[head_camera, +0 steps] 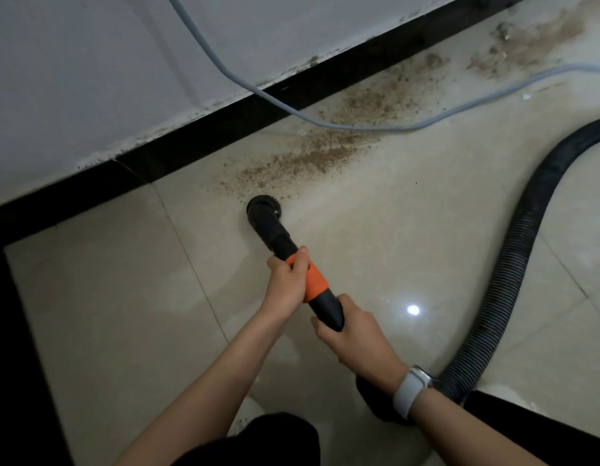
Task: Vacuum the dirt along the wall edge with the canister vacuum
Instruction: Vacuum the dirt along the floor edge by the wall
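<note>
Left hand (288, 280) wraps the orange collar (315, 284) of the vacuum wand (285, 243); right hand (352, 334) grips the black tube just behind it. Ahead of both, the round brush nozzle (262, 210) seems to touch the floor tile (106, 280), right at the dirt (308, 159) trailing along the black skirting (204, 132). The ribbed hose (527, 250) loops right.

Both bare forearms reach forward; the left hand (289, 279) curls its fingers ahead of the right hand (354, 327), which grips further back, a white band on its wrist
</note>
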{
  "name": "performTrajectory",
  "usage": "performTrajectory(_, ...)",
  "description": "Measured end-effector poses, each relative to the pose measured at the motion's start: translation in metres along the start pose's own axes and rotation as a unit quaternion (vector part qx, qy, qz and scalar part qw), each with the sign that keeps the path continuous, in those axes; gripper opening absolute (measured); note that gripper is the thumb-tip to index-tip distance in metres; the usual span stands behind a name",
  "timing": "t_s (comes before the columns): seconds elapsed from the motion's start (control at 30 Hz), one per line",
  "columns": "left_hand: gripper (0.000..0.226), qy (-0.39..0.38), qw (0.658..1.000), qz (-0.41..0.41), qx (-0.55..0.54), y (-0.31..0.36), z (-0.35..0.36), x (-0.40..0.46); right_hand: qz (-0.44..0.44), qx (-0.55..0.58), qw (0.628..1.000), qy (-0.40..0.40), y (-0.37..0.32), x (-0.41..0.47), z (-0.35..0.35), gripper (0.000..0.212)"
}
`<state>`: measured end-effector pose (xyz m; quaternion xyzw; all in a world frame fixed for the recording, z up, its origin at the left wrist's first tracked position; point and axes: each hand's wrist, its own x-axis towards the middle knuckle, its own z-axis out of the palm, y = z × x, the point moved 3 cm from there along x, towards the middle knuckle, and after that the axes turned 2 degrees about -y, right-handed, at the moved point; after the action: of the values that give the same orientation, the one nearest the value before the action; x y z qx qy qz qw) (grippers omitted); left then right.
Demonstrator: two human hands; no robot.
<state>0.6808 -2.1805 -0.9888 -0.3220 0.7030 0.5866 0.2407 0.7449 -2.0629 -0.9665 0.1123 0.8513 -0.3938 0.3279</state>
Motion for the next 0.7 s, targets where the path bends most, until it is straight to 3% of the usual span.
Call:
performTrajectory(0.27,0.050,-0.055,0.997,0.027,0.044,0.026,0.031,0.011,0.039,0.062,0.996,0.060,0.008,0.006,-0.019,0.026)
performTrajectory(0.7,0.051,-0.152,0.979,0.049,0.125,0.052,0.083,0.013,0.088,0.133,0.974,0.162,0.027,0.004,-0.037,0.027)
